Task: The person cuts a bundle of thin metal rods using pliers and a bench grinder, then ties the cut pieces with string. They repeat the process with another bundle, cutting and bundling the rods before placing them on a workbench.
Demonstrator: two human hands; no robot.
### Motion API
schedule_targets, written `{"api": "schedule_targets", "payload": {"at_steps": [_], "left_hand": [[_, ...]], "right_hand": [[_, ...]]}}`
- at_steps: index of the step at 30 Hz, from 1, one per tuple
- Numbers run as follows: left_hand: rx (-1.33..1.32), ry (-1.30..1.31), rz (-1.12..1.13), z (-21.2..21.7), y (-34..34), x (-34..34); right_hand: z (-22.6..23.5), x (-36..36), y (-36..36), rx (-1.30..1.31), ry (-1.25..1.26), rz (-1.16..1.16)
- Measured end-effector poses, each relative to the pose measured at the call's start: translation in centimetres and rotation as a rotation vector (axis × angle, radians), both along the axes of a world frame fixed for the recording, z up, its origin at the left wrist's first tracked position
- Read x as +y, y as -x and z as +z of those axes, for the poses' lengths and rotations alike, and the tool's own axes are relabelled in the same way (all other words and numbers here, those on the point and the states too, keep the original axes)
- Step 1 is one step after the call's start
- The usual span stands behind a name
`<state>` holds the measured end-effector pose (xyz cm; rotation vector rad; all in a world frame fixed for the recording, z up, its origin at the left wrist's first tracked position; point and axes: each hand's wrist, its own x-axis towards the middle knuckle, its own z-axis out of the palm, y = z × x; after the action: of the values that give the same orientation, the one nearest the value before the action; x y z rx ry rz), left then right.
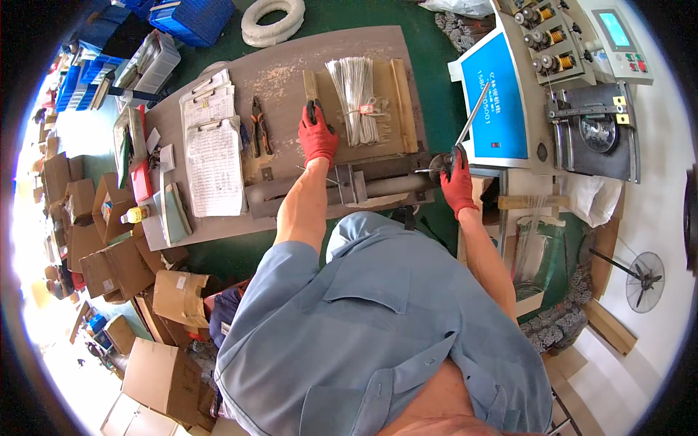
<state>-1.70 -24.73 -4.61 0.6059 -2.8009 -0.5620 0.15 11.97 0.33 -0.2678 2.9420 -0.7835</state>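
Observation:
My left hand [318, 136], in a red glove with dark fingertips, is over the tabletop at the near end of a wooden strip [310, 84]. Its fingers are bent together; what is under them is hidden. My right hand [458, 183], gloved alike, is closed at the table's right edge, with a thin metal rod [476, 112] slanting up from its fingers. Touching or close beside that hand is a dark round part [438, 167] at the end of a dark metal fixture [385, 186]. A tied bundle of thin silvery rods [354, 98] lies between the hands, farther back.
Orange-and-black pliers [260, 127] and clipboards with papers [214, 167] lie on the brown table [283, 62], left. A second wooden strip [403, 105] flanks the bundle. Right stands a machine with a blue panel [494, 102]. Cardboard boxes [163, 378] crowd the lower left.

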Motion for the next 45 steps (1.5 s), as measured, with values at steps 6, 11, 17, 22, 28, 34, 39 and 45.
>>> {"api": "schedule_targets", "payload": {"at_steps": [6,11,17,22,28,34,39,45], "left_hand": [[-0.027,0.002,-0.001,-0.2,0.0,-0.1],[-0.016,0.001,0.001,0.1,0.1,0.0],[0.022,0.005,-0.002,0.3,0.0,0.1],[0.003,0.010,0.003,0.3,-0.3,-0.1],[-0.027,0.017,-0.031,0.4,0.3,0.0],[0.124,-0.054,-0.084,2.1,-0.3,-0.2],[-0.004,-0.094,0.002,3.0,0.3,-0.8],[0.275,-0.192,-0.224,6.6,0.8,7.0]], "right_hand": [[0.8,-0.3,-0.1,0.000,-0.005,0.009],[0.8,-0.3,-0.3,0.014,-0.020,-0.008],[1.0,-0.2,-0.5,-0.020,0.001,-0.019],[0.6,-0.2,-0.7,-0.026,0.033,-0.028],[0.9,0.0,-0.8,-0.070,-0.015,-0.048],[1.0,1.0,0.3,-0.042,0.051,0.037],[2.4,2.8,-2.0,0.007,0.223,-0.229],[1.1,8.9,-10.6,-0.255,0.427,-0.622]]}}
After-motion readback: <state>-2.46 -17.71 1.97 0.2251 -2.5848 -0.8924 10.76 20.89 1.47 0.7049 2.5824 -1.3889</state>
